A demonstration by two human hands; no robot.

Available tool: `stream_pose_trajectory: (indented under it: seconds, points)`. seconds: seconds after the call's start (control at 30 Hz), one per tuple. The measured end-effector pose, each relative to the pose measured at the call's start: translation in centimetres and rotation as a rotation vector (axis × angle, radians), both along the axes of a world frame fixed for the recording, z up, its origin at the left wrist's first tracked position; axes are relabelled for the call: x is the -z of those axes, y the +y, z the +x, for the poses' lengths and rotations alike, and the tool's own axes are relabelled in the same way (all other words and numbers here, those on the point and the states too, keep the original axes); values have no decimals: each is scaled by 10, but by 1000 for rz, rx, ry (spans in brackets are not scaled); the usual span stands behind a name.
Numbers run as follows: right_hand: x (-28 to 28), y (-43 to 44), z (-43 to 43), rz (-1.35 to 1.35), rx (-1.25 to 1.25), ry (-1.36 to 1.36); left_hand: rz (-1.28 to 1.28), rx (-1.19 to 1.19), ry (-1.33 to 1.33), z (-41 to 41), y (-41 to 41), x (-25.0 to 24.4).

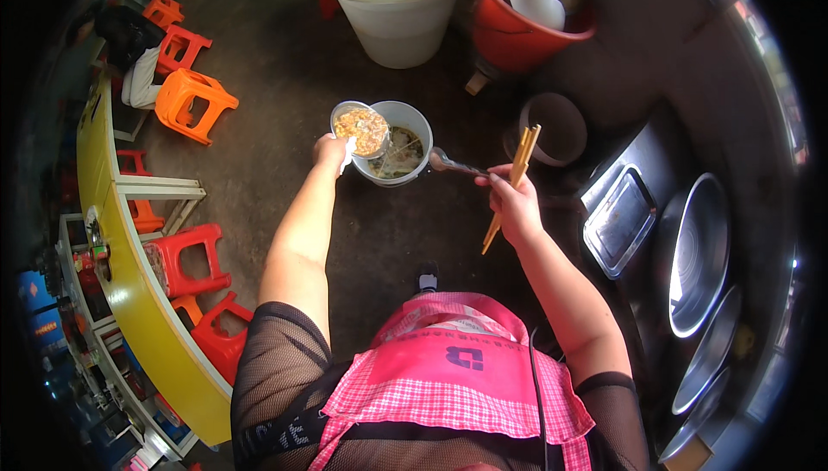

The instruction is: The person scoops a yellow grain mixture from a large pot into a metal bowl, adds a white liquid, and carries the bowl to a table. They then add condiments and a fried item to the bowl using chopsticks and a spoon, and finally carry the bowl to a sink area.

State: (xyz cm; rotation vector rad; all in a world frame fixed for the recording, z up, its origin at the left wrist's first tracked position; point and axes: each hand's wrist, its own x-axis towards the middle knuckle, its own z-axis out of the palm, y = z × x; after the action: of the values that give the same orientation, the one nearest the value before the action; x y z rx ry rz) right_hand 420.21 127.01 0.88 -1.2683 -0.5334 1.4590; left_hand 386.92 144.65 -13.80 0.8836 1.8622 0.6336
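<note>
My left hand (pixel 332 151) grips a round bowl (pixel 360 129) filled with chunky yellow-brown food, with a white cloth or tissue (pixel 348 153) pressed at its rim. The bowl is tilted over the left edge of a white bucket (pixel 417 123). Murky liquid and food scraps (pixel 396 157) lie inside that bucket. In my right hand (pixel 514 202) are several wooden chopsticks (pixel 525 154) and a spoon (pixel 453 164). The spoon's bowl end points left, close to the bucket's right rim.
A large pale tub (pixel 394 24) and a red bucket (pixel 517 37) holding dishes stand ahead. Metal trays (pixel 621 219) and basins (pixel 698 257) line the right side. Along the left run a yellow table (pixel 155 316), plastic stools (pixel 194 105) and a seated person (pixel 132 44).
</note>
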Motion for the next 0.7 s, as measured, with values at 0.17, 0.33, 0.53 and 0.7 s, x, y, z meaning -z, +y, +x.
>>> stream_pose_trajectory:
  seconds: [0.17,0.33,0.53,0.7]
  points:
    - [22,43,-37,-46,-85,56,178,61,195,2,-8,-3]
    - [49,86,-65,-75,-244,81,206,146,332,4,-17,-17]
    - [73,120,-77,-113,-458,82,387,200,448,20,-22,-38]
    - [99,143,-55,-24,-792,-499,432,198,454,34,-22,-57]
